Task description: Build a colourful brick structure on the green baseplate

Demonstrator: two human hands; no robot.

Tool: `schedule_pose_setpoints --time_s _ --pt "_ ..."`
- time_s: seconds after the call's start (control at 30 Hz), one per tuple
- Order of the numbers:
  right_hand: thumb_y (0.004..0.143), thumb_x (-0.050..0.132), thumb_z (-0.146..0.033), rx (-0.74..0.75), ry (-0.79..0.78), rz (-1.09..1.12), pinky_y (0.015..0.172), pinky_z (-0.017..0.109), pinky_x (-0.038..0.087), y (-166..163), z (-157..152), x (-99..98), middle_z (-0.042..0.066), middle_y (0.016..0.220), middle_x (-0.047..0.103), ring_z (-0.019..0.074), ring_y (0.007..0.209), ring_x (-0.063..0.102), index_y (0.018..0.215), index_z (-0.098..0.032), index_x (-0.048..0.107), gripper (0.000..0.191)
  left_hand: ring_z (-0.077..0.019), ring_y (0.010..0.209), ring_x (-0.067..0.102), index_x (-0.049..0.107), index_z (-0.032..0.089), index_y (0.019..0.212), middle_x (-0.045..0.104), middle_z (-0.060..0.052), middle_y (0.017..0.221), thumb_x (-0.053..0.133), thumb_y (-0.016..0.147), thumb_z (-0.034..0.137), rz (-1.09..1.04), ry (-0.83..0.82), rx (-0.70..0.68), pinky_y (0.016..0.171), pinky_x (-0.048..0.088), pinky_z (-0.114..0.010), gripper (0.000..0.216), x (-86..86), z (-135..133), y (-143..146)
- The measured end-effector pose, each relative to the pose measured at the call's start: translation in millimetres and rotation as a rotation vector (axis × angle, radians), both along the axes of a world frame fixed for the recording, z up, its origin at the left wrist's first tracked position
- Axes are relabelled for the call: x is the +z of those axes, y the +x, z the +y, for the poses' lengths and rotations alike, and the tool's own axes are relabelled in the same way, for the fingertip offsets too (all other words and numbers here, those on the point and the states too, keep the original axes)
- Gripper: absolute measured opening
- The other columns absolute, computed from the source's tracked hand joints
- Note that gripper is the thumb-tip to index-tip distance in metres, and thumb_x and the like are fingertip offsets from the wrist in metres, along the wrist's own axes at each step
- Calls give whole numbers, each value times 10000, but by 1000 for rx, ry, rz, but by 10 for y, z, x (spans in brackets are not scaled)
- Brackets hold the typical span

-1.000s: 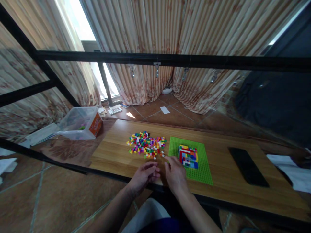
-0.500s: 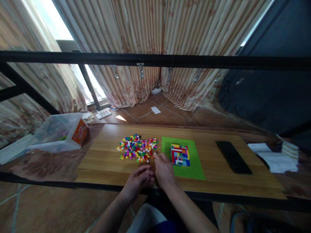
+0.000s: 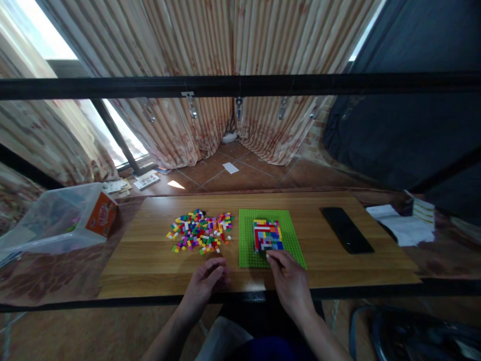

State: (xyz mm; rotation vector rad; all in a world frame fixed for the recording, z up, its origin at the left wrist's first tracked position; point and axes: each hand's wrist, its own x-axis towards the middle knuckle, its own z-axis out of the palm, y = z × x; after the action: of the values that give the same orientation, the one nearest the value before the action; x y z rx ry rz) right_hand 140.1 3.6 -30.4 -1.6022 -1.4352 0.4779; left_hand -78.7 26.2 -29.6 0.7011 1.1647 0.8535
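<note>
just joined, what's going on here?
A person's right hand seems to pinch a small pale piece at the near side of a multicoloured brick build on a green baseplate. The left hand, loosely curled, is by the table's near edge, closer than the loose bricks.

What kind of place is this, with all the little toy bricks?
It looks like a room in someone's home, though I can't be sure. Long patterned curtains hang beside a bright window, the floor is tiled, and colourful bricks lie on a wooden table.
</note>
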Motion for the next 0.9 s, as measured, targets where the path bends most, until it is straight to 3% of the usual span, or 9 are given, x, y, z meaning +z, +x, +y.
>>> schedule_pose_setpoints --time_s 0.17,0.4,0.63,0.9 --pt "896 505 -385 -88 69 -37 793 357 508 245 178 -1 67 937 685 203 866 640 932 -213 705 266 -173 671 665 648 154 987 698 -56 840 674 724 434 292 254 -46 639 551 -299 384 -64 43 -103" --pt "850 579 -422 -122 173 -128 878 417 455 285 440 -140 68 1044 614 226 1000 556 850 -270 748 228 -230 925 681 691 195 956 726 -68 995 560 801 395 879 672 22 860 542 -344 286 -107 141 -621" --pt "817 623 -424 -143 152 -114 959 463 384 280 530 -233 49 1171 588 242 1109 497 842 -305 751 176 -210 799 691 670 156 1014 732 -88 936 575 785 430 991 593 349 730 570 -304 370 -180 200 -956" --pt "746 676 -453 -159 39 172 978 453 396 260 575 -303 49 1177 593 242 1120 525 813 -291 757 193 -211 759 690 669 160 1007 733 -84 895 554 776 446 1074 613 348 663 563 -288 385 -152 400 -1123"
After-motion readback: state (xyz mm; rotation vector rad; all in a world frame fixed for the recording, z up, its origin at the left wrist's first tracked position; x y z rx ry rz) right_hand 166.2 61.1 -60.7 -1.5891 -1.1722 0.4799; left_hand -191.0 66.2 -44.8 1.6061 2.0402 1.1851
